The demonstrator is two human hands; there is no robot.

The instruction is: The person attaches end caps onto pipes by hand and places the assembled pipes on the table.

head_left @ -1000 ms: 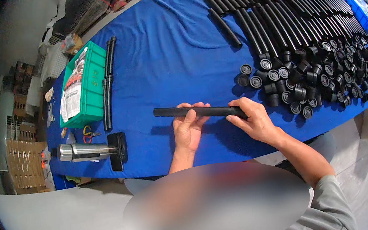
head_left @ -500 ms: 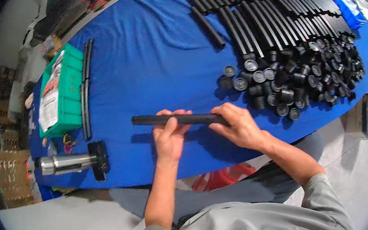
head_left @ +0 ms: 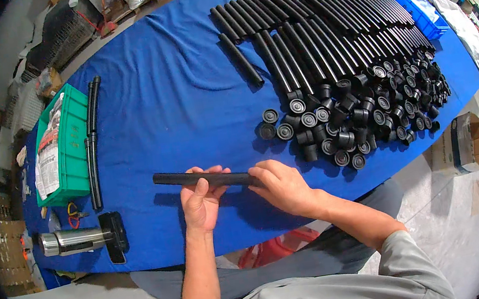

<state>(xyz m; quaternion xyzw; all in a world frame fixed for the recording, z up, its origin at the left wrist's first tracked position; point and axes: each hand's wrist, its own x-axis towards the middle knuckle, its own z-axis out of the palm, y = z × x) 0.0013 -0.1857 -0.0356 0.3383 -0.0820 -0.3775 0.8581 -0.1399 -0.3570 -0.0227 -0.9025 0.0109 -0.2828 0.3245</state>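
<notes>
A black tube [head_left: 231, 178] lies level above the near part of the blue-covered table, held in both hands. My left hand [head_left: 200, 208] is closed round its middle, palm up, with the thumb across the front and the fingertips showing behind. My right hand [head_left: 286, 187] wraps over the tube's right end. That end is hidden, so I cannot tell whether a cap is in the palm. To the right, beyond the hand, several round black caps [head_left: 309, 119] lie in a loose heap. Rows of black tubes [head_left: 305, 51] are laid out behind them.
At the left stands a green bin [head_left: 78, 154] with printed paper in it, and joined black tubes [head_left: 92, 145] lie along its side. Nearer are a steel flask [head_left: 75, 240], a black phone-like slab [head_left: 115, 237] and orange-handled scissors [head_left: 74, 216]. A blue crate [head_left: 434, 29] sits far right.
The whole view has shifted, so the table sits lower and further left in the picture. Both hands keep nearly the same grip on the tube.
</notes>
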